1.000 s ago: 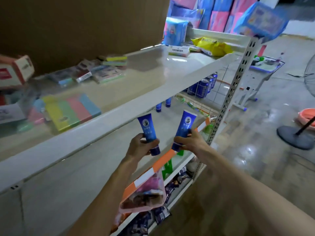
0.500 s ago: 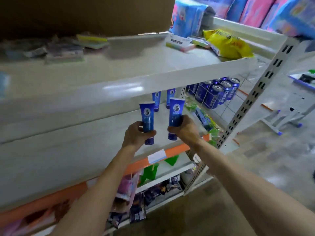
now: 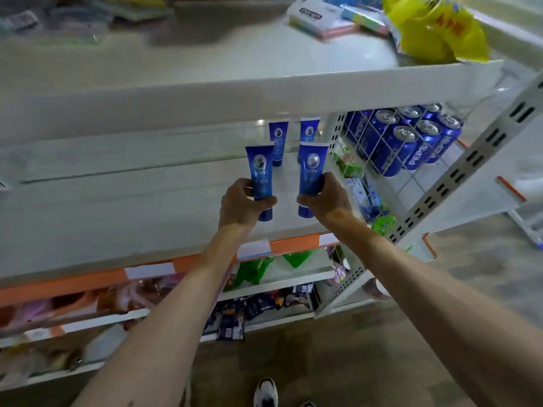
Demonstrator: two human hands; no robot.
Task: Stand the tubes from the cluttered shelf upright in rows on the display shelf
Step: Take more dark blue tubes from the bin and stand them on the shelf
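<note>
My left hand [image 3: 239, 205] grips a blue tube [image 3: 260, 171] held upright, cap down, over the white display shelf [image 3: 132, 207]. My right hand [image 3: 324, 198] grips a second blue tube [image 3: 310, 168] the same way, just to the right. Both caps sit at or just above the shelf surface; I cannot tell if they touch. Behind them two more blue tubes [image 3: 277, 139] [image 3: 309, 131] stand upright side by side at the back of the shelf, partly hidden by the shelf above.
The upper shelf [image 3: 235, 98] overhangs close above the tubes and carries a sticky-note pack [image 3: 311, 17] and a yellow bag [image 3: 435, 33]. Blue Pepsi cans [image 3: 411, 139] sit behind a wire divider at the right. Lower shelves hold packets and green items [image 3: 255, 270].
Both hands have moved the tubes forward and down, under the upper shelf and onto the display shelf in front of the two standing tubes. My view has tipped downward.
</note>
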